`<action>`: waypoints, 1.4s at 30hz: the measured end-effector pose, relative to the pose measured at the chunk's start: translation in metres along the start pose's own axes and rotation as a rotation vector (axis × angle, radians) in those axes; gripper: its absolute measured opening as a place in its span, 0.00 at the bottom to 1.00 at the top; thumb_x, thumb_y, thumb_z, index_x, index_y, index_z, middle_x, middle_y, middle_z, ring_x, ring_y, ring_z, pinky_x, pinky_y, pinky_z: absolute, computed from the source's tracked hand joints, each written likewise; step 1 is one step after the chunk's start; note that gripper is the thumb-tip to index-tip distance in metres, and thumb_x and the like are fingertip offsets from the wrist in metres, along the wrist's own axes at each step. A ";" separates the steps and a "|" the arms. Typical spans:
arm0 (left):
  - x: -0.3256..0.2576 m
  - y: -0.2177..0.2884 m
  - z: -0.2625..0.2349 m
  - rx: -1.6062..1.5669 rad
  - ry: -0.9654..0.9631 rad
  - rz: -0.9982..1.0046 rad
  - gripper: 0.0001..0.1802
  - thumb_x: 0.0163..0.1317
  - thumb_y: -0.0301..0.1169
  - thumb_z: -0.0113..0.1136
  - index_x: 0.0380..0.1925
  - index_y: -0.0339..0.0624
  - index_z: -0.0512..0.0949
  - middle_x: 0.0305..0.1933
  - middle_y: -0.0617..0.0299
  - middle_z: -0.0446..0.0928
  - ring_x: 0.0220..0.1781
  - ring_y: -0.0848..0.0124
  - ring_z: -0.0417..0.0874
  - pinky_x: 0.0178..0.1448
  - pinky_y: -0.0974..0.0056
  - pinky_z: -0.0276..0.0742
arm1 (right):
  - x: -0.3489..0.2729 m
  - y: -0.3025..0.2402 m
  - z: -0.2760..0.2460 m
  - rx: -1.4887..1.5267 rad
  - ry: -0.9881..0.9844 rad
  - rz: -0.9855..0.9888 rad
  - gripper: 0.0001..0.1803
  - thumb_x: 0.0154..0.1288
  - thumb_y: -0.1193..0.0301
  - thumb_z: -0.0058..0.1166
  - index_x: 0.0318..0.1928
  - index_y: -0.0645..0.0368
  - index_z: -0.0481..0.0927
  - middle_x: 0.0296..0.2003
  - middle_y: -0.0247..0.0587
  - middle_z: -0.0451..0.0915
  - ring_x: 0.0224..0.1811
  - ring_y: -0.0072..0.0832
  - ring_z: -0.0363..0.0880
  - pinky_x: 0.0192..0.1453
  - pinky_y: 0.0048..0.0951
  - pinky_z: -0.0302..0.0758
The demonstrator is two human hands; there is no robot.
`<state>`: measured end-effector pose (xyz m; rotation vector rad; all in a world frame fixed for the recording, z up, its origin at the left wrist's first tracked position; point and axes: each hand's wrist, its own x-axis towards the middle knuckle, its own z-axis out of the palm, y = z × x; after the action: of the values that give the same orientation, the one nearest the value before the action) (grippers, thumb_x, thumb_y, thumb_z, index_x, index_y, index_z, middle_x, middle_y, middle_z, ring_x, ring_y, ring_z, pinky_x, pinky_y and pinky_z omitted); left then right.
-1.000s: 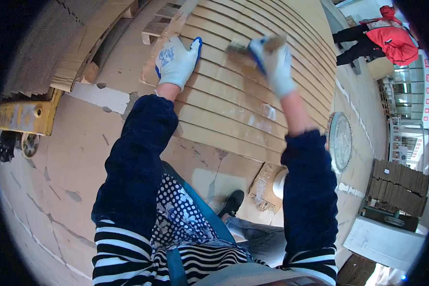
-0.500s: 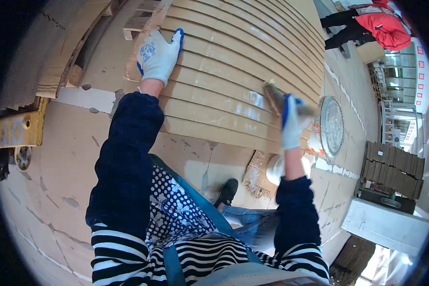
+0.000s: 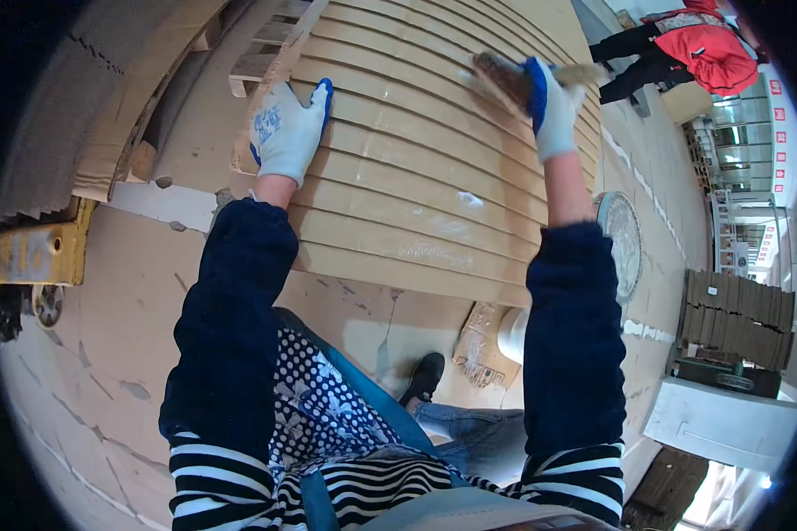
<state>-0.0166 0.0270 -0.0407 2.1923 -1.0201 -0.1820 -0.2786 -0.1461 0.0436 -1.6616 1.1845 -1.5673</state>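
A wide stack of overlapping brown cardboard sheets (image 3: 398,168) lies in front of me. My left hand (image 3: 285,131), in a white and blue glove, rests flat on the stack's left edge. My right hand (image 3: 551,104), gloved the same way, grips a wide wooden-handled brush (image 3: 503,76) whose bristles touch the upper right part of the sheets. White wet smears (image 3: 469,200) show on the cardboard below the brush.
A white bucket (image 3: 511,334) stands on scrap cardboard by my foot. A yellow pallet jack (image 3: 28,257) sits left, a wooden pallet (image 3: 259,49) beyond the stack, a round floor cover (image 3: 622,243) right. Stacked cardboard (image 3: 735,314) stands right. A person in red (image 3: 700,49) bends far off.
My right hand with the brush dropped to the lower right beside the stack, then rose back to the upper right of the sheets. My left hand stayed on the left edge.
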 end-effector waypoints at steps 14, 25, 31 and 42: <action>0.000 -0.001 0.005 0.016 0.077 0.030 0.34 0.54 0.58 0.50 0.39 0.33 0.73 0.43 0.42 0.75 0.45 0.50 0.76 0.47 0.52 0.71 | 0.032 -0.022 0.067 -0.353 -0.415 0.077 0.16 0.51 0.63 0.61 0.31 0.66 0.79 0.26 0.38 0.79 0.24 0.26 0.77 0.31 0.29 0.74; 0.001 -0.014 0.003 0.017 0.035 0.009 0.35 0.53 0.60 0.50 0.40 0.33 0.73 0.43 0.42 0.75 0.44 0.49 0.77 0.47 0.51 0.71 | -0.133 -0.044 0.054 -0.457 -0.525 -0.216 0.16 0.50 0.59 0.59 0.25 0.61 0.78 0.22 0.46 0.77 0.24 0.39 0.76 0.32 0.37 0.72; 0.001 -0.011 0.015 -0.008 0.090 0.067 0.35 0.53 0.60 0.49 0.38 0.33 0.75 0.40 0.40 0.76 0.43 0.50 0.78 0.45 0.52 0.73 | -0.214 -0.090 0.007 -0.407 -0.823 -0.009 0.14 0.50 0.60 0.57 0.24 0.60 0.76 0.18 0.47 0.76 0.21 0.43 0.76 0.28 0.39 0.72; -0.005 -0.009 0.000 0.016 0.172 0.032 0.32 0.54 0.55 0.52 0.40 0.32 0.72 0.39 0.40 0.75 0.42 0.49 0.77 0.46 0.52 0.72 | -0.222 -0.096 0.023 -0.590 -0.727 -0.475 0.06 0.46 0.66 0.58 0.24 0.52 0.77 0.23 0.40 0.75 0.24 0.40 0.75 0.28 0.35 0.71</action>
<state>-0.0146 0.0343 -0.0476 2.1624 -0.9619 0.0290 -0.2182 0.0873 0.0169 -2.7325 0.9200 -0.6843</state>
